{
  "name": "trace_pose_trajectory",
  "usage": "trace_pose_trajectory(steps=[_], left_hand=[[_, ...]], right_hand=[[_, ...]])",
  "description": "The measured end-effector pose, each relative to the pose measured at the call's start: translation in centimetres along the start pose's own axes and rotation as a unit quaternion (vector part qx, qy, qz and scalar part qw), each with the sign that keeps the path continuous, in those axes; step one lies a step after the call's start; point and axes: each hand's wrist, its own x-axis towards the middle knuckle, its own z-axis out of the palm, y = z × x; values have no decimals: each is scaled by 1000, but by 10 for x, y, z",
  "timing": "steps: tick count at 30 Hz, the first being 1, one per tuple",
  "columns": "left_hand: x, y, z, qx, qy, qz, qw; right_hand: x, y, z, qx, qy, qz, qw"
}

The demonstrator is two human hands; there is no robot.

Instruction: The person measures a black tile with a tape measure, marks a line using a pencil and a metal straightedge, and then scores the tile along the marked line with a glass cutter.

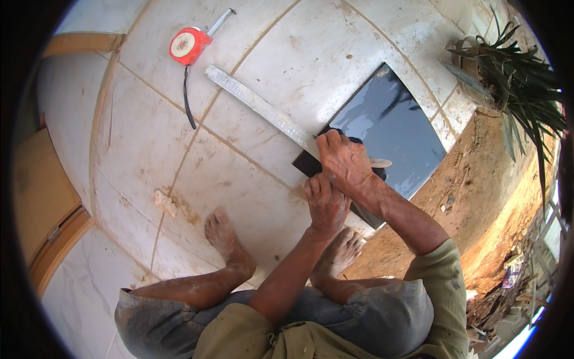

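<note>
A glossy black tile lies on the floor in front of me, reflecting the sky and leaves. Across it runs a long, straight metal bar, with a narrow black strip of the tile showing on its near side. My left hand, fingers curled, presses down on the bar, whose part there is mostly hidden. Just beyond it, my right hand is closed beside the bar around something dark, mostly covered by the fingers. A pale, rounded tip sticks out beside that hand.
Farther left on the pale tiled floor lies a red tape measure, its blade partly out and a black strap trailing. A crumbly lump sits near my bare foot. To the right are bare soil and a spiky-leaved plant.
</note>
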Motion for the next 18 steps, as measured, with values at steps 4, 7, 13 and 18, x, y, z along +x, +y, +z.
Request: trace_pose_trajectory(steps=[4,7,13,18], left_hand=[[4,5,-2,22,11,7,1000],[1,1,5,34,8,7,999],[0,2,2,40,-6,-10,999],[-1,-3,3,44,5,5,999]], right_hand=[[2,-4,-11,-20,-35,-3,999],[-13,0,-6,-27,-49,-8,998],[-112,26,-4,-47,-126,10,991],[-220,45,-4,-64,-191,70,977]])
